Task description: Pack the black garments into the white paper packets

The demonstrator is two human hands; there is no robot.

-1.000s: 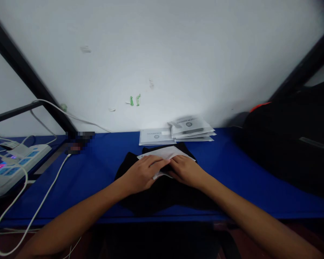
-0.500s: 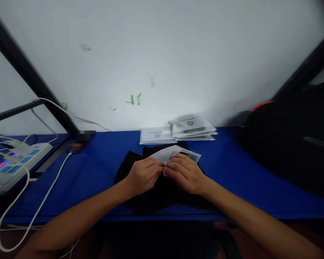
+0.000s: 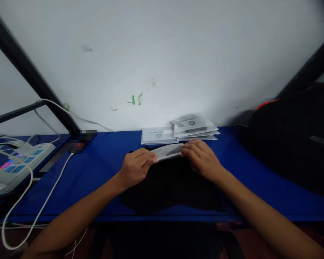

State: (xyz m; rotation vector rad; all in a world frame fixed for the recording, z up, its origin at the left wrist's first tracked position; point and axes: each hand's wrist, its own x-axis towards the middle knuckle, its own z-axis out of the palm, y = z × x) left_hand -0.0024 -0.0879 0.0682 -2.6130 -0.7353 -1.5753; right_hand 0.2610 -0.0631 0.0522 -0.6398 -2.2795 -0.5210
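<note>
A translucent white plastic pouch [image 3: 167, 151] with something dark inside is stretched between my two hands, above a black cloth [image 3: 175, 187]. My left hand [image 3: 136, 165] pinches the pouch's left end between thumb and fingers. At its right end, my right hand [image 3: 201, 158] is closed on the edge, thumb hidden beneath. The cloth lies spread on the blue table below both hands, its shape hard to make out. Behind the pouch, similar printed pouches [image 3: 193, 126] lie in a small stack, with another flat pouch [image 3: 158, 136] beside them on the left.
A large black bag [image 3: 294, 151] stands at the right on the blue table [image 3: 102, 158]. To the left are a white power strip [image 3: 29, 158] with cables, and a blurred dark item [image 3: 82, 141] joined to a white cable [image 3: 55, 183]. A white wall [image 3: 178, 54] rises behind.
My hands have moved apart from the pouch's middle to its two ends. The pouch is now held lengthwise and flatter, its open mouth no longer showing.
</note>
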